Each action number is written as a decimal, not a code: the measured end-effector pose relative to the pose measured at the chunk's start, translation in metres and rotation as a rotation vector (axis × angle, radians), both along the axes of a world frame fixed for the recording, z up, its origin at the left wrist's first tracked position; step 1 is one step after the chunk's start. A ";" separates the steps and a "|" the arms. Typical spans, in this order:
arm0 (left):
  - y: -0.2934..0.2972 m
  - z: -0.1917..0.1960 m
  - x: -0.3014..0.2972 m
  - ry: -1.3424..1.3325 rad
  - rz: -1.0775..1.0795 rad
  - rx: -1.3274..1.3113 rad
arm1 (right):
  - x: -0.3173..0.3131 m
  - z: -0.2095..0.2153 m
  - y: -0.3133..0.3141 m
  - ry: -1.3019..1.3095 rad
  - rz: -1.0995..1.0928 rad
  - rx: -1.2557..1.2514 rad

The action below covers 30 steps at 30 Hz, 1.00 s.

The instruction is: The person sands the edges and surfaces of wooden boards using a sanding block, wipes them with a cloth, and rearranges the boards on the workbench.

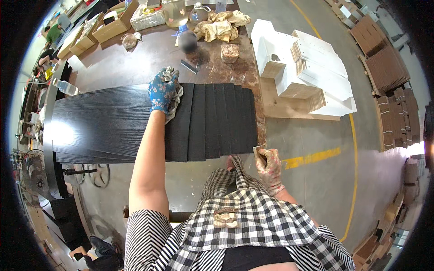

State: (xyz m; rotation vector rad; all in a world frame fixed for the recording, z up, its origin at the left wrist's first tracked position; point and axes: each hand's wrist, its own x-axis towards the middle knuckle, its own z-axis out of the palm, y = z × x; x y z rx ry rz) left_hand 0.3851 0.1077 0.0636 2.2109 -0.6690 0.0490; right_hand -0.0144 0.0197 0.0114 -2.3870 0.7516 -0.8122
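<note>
Black wood-grain panels (pixel 104 122) lie across the table, fanned so that their right ends step out one past another. On top of them rests my left hand (pixel 160 94) in a blue flowered glove, its fingers closed round a crumpled grey rag (pixel 175 105) that touches the top panel. My right hand (pixel 271 169), in a pale stained glove, is beside the table's right edge, just past the panels' near right corner. Between its thumb and fingers it pinches a small thin flat piece (pixel 257 152), whose kind I cannot make out.
A dark flat bar (pixel 189 67), a black round-topped object (pixel 187 43), and yellowish rags (pixel 221 27) lie beyond the panels. Cardboard boxes (pixel 115 25) line the far left. White boards (pixel 307 72) stand on a pallet at right. A fan (pixel 38 180) is at left.
</note>
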 end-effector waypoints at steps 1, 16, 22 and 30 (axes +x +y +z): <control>0.002 -0.002 0.001 -0.006 0.009 -0.002 | 0.006 -0.001 -0.005 -0.006 0.009 -0.002; 0.000 0.019 -0.019 0.128 0.034 -0.226 | 0.182 0.021 -0.176 -0.036 0.066 -0.103; -0.002 0.033 -0.023 0.217 0.056 -0.214 | 0.182 0.027 -0.160 -0.113 0.094 0.180; 0.000 0.031 -0.018 0.117 -0.114 -0.216 | 0.189 0.050 -0.166 0.040 0.028 -0.085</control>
